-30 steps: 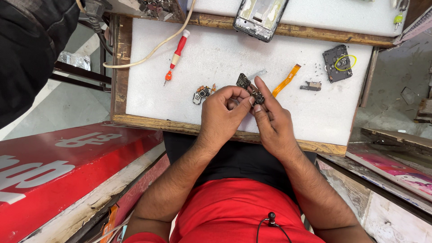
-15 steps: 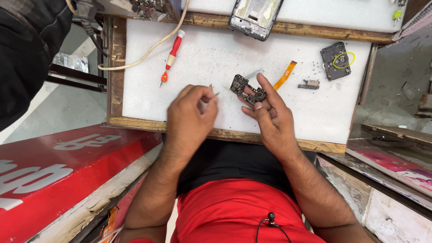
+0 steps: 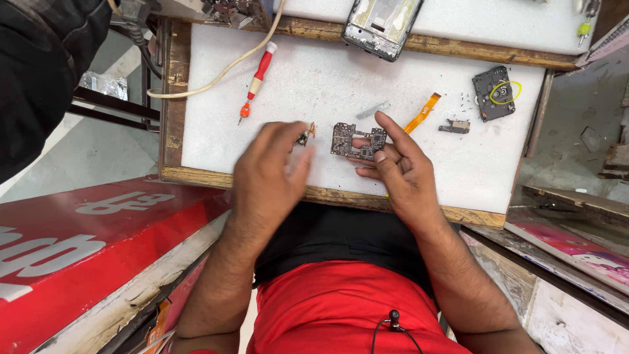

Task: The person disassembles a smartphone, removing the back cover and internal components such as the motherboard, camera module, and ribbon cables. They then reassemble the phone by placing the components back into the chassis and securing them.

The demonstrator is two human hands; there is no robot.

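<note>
on the white foam mat: board in the right hand

at the mat's centre, the right hand (image 3: 400, 170) pinches a dark, rectangular phone circuit board (image 3: 357, 139). at nine o'clock of it, the left hand (image 3: 265, 180) nips a small metal part (image 3: 304, 136) between its fingertips. this looks like mid-disassembly; a red-handled screwdriver (image 3: 257, 80) lies at eleven o'clock.

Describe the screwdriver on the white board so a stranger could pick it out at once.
Start at the white work board framed in wood. Toward its upper left, beside the cream cable, lies the screwdriver, slanting down to the left, well clear of the left hand. It is the only red-handled, white-capped tool there; the other pieces are dark or orange phone parts.
</note>
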